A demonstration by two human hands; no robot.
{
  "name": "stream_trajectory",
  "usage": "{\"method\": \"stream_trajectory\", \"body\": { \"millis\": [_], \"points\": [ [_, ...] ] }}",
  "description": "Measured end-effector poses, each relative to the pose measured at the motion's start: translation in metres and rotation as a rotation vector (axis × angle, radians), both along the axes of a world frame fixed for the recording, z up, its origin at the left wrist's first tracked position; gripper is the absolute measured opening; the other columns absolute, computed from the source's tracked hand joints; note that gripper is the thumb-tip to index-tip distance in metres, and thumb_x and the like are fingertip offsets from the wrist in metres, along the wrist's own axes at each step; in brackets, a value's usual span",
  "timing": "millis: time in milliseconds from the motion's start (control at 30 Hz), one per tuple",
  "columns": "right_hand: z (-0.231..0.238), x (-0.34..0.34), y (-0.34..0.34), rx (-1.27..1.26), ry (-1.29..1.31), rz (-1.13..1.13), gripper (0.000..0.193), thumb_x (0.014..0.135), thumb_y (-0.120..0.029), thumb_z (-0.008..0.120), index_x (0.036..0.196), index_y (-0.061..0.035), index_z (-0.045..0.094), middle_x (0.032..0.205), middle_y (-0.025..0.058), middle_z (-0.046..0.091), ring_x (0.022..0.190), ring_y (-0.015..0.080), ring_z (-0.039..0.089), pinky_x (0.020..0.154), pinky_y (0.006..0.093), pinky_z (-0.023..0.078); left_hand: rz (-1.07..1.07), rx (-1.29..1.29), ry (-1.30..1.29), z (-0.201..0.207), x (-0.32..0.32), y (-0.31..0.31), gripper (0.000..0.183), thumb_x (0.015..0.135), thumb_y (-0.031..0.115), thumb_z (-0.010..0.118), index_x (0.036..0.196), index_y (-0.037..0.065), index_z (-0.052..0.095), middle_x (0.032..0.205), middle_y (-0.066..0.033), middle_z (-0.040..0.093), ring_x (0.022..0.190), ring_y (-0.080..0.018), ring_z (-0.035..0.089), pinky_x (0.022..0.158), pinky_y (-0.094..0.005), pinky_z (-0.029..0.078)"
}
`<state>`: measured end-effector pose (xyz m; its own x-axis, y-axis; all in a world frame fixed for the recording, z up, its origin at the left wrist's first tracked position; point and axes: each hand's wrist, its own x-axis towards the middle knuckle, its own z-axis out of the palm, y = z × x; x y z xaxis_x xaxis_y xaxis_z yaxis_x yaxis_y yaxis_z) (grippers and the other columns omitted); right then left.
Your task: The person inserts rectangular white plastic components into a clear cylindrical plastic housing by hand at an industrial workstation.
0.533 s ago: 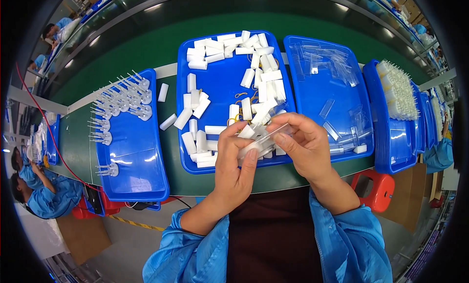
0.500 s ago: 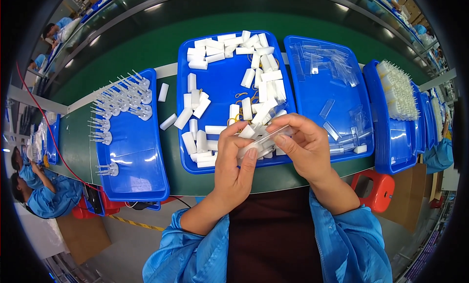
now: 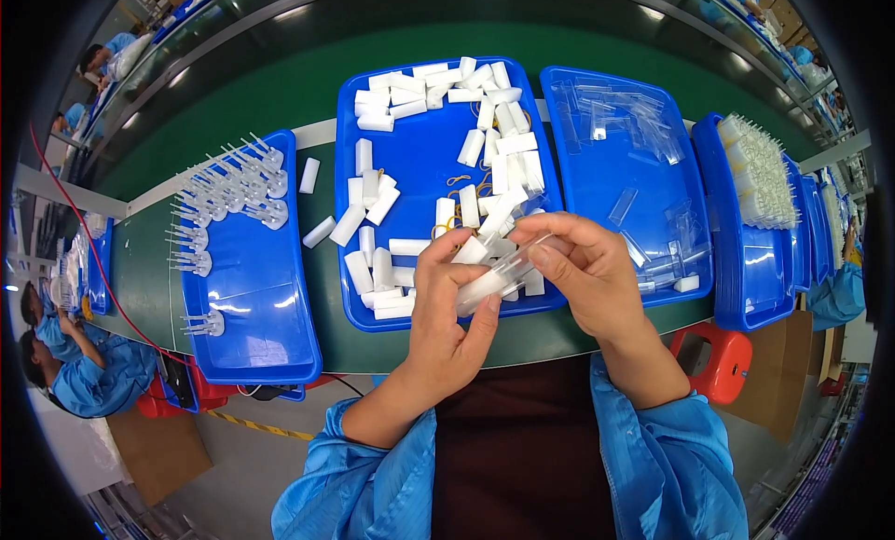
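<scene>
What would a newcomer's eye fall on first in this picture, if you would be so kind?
Most likely the two bare hands at centre: the left hand and right hand together hold a small clear plastic sleeve with a white piece inside. Behind them lies a blue tray strewn with white rectangular pieces, flanked by more blue trays on the green belt.

Four blue trays [image 3: 578,302] sit in a row on the green bench [image 3: 326,139], two hands [image 3: 522,298] meet over them, and one red stool [image 3: 722,358] stands below.
</scene>
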<state>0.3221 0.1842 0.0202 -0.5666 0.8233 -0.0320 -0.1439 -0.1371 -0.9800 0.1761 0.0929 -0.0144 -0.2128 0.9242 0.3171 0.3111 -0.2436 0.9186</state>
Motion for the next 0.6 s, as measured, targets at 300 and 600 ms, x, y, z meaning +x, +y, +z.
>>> {"method": "stream_trajectory", "body": {
  "millis": [300, 600],
  "points": [
    [0.005, 0.012, 0.006, 0.766, -0.339, -0.038, 0.027, 0.077, -0.008, 0.069, 0.103, -0.0086, 0.066, 0.089, 0.0062, 0.067, 0.080, 0.0138, 0.061, 0.074, 0.0262, 0.044, 0.006, 0.023, 0.067, -0.001, 0.003, 0.000, 0.029, 0.077, -0.002, 0.057, 0.104, 0.000, 0.046, 0.128, -0.0230, 0.033, 0.118, -0.0367, 0.038, 0.096, -0.0421, 0.034],
    [-0.006, 0.010, -0.006, 0.402, -0.270, 0.003, 0.019, 0.075, 0.001, 0.069, 0.091, 0.0003, 0.059, 0.095, 0.0097, 0.064, 0.092, 0.0163, 0.060, 0.084, 0.0282, 0.045, 0.052, 0.078, -0.002, -0.001, 0.008, -0.004, 0.053, 0.066, -0.005, 0.052, 0.117, 0.001, 0.039, 0.134, -0.0250, 0.025, 0.125, -0.0391, 0.029, 0.102, -0.0448, 0.027]
  ]
}}
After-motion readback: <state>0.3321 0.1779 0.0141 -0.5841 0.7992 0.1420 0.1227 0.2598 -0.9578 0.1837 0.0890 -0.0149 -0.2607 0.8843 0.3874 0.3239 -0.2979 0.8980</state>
